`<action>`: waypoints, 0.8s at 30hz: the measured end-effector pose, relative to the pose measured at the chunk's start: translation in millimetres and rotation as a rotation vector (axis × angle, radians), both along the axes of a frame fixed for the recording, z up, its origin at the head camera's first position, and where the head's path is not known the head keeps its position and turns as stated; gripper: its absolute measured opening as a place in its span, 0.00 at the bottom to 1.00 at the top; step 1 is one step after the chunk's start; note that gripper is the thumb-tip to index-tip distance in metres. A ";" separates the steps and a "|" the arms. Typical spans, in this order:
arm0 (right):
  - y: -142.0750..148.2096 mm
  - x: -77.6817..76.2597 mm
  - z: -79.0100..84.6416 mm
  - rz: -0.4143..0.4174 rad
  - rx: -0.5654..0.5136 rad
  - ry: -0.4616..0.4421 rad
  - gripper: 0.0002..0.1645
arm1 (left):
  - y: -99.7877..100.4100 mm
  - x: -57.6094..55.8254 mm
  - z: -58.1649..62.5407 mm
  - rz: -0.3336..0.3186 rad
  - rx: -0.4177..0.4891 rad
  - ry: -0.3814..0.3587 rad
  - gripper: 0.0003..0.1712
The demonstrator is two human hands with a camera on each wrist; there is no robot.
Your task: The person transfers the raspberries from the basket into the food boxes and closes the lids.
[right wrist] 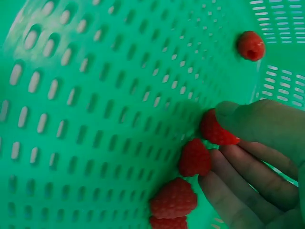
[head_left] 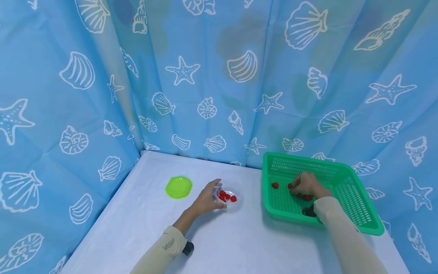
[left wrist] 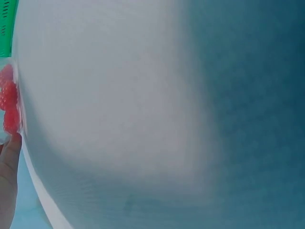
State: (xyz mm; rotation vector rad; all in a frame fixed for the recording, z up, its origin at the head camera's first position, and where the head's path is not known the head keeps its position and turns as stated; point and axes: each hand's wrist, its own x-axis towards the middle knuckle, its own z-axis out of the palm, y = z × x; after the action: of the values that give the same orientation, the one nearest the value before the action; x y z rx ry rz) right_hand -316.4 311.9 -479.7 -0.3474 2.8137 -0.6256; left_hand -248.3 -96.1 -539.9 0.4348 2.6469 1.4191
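In the head view my left hand [head_left: 205,199] grips the side of a small clear plastic bowl [head_left: 237,187], thumb on the near side and fingers at the far side. Several red raspberries [head_left: 233,198] lie in that bowl. To the right, my right hand [head_left: 305,184] reaches into a green perforated basket [head_left: 357,198]. The right wrist view shows its thumb and fingers pinching a raspberry [right wrist: 213,128] low in the basket. Another raspberry [right wrist: 195,158] lies right beside the fingertips, with further ones below it. One single raspberry [right wrist: 250,46] sits apart from these.
A bright green lid [head_left: 179,187] lies flat on the white tabletop [head_left: 236,243], left of the bowl. Behind and to the left hangs a blue curtain [head_left: 212,91] with white shell and starfish prints. The basket stands at the table's right side.
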 end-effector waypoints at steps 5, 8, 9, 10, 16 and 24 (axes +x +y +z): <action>1.1 1.5 -1.6 0.012 0.007 -0.010 0.14 | 0.6 -0.6 0.2 -0.001 0.002 -0.002 0.56; 0.8 1.8 -1.9 0.013 0.011 -0.014 0.13 | 1.0 0.2 1.3 -0.005 0.007 -0.006 0.56; 0.9 1.5 -2.4 0.011 0.014 -0.014 0.13 | 1.1 0.4 1.7 -0.004 0.007 -0.007 0.56; 1.3 0.8 -3.1 0.013 0.016 -0.014 0.13 | 1.2 0.7 2.1 -0.004 0.008 -0.009 0.56; 1.5 -2.1 -7.6 0.009 0.016 -0.005 0.12 | 1.9 1.6 0.7 -0.004 0.007 -0.013 0.56; -7.8 -5.7 6.1 0.050 -0.043 0.049 0.18 | -0.6 -0.1 0.1 0.002 -0.005 -0.009 0.57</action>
State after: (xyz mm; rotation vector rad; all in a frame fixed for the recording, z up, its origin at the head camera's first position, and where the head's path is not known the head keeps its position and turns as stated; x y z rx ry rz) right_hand -322.1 304.2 -473.6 -0.4453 2.8320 -0.6771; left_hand -248.4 -96.7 -539.8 0.4246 2.6434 1.4110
